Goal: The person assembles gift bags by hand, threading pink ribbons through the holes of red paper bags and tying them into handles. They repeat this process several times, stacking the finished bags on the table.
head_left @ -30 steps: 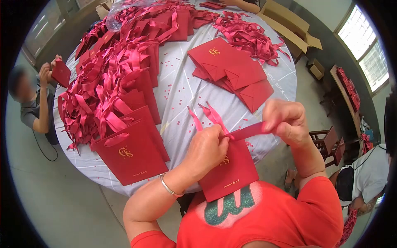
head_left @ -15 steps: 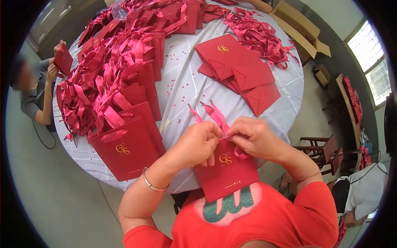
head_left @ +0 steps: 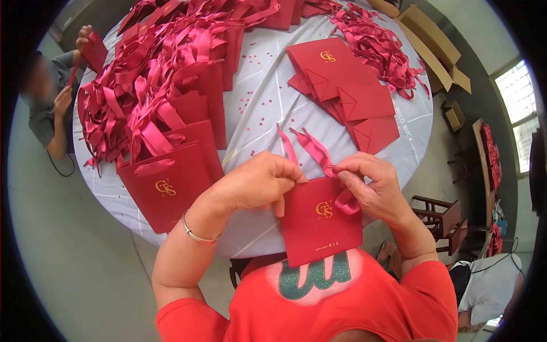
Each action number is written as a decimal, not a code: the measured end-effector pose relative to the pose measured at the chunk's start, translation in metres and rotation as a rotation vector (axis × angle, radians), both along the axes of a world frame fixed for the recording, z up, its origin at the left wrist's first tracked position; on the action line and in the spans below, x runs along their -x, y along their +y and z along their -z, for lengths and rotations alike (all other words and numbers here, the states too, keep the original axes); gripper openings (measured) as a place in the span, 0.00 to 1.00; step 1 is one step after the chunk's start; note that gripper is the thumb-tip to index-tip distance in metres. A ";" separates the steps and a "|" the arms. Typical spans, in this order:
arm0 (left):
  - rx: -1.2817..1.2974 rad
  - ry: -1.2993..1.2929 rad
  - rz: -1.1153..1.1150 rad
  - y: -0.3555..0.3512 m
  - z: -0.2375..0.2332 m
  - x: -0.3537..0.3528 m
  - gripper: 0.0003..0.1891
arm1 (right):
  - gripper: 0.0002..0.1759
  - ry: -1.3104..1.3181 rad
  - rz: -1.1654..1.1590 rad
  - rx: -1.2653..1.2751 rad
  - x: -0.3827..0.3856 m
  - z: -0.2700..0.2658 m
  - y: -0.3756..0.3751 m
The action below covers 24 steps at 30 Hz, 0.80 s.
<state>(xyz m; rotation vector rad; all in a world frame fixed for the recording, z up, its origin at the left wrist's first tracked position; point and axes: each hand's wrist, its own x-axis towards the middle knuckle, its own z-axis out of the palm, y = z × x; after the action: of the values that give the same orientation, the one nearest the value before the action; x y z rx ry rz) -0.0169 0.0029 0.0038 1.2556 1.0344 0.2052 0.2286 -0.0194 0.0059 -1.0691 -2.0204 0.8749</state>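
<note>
We see a red paper gift bag [head_left: 322, 232] right in front of the person, its bottom close to the shirt [head_left: 353, 302]. Let us make it the middle of our clock. Its long side runs from 12 to 6 o'clock, with a tiny lean to 11. The open end points away to 12, and the gold letters [head_left: 323, 210] face up at us.

The left hand [head_left: 259, 183] pinches the bag's top edge at its left corner. The right hand [head_left: 369, 185] squeezes a pink ribbon [head_left: 315, 150] between thumb and finger, just by the top edge. The ribbon's loose end points to 11 o'clock, and we see a loop hang over the bag's front.

At 10 o'clock, lots of red bags stand in a row [head_left: 165, 191], with pink ribbons flopping over their tops. We cannot tell what is inside them. Flat bags [head_left: 350, 97] lie in a pile at 12, and loose ribbons [head_left: 382, 48] make a heap near 1. Past the table [head_left: 256, 122], also at 1, a big cardboard box [head_left: 436, 48] has its flaps open. A little cardboard box [head_left: 453, 115] sits at 2. We cannot see what either box holds.
</note>
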 end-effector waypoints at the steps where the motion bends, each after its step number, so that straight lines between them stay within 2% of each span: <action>1: -0.021 -0.016 0.015 0.000 0.002 0.001 0.12 | 0.06 -0.013 0.009 -0.047 0.002 -0.003 -0.002; 10: 0.056 -0.071 -0.061 -0.001 0.004 -0.002 0.11 | 0.07 -0.103 -0.084 -0.101 0.012 -0.011 -0.007; 13: 0.028 -0.056 -0.025 0.000 0.004 0.000 0.11 | 0.08 -0.122 -0.122 -0.151 0.014 -0.010 -0.010; 14: 0.029 -0.058 -0.025 0.000 0.005 0.000 0.11 | 0.08 -0.124 -0.123 -0.150 0.016 -0.007 -0.011; 16: -0.070 0.039 0.060 0.002 0.007 0.002 0.10 | 0.07 -0.106 -0.110 -0.301 0.022 0.002 -0.012; 19: -0.053 0.036 0.025 0.000 0.007 0.001 0.10 | 0.08 -0.172 -0.114 -0.362 0.025 0.009 -0.014; 24: -0.026 0.007 -0.011 -0.002 0.013 -0.001 0.09 | 0.08 -0.192 -0.083 -0.365 0.030 0.012 -0.018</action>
<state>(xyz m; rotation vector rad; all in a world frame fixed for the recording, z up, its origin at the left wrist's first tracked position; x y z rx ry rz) -0.0159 0.0009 -0.0096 1.2751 1.0475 0.2240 0.1990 -0.0371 -0.0061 -0.8947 -2.2857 0.4286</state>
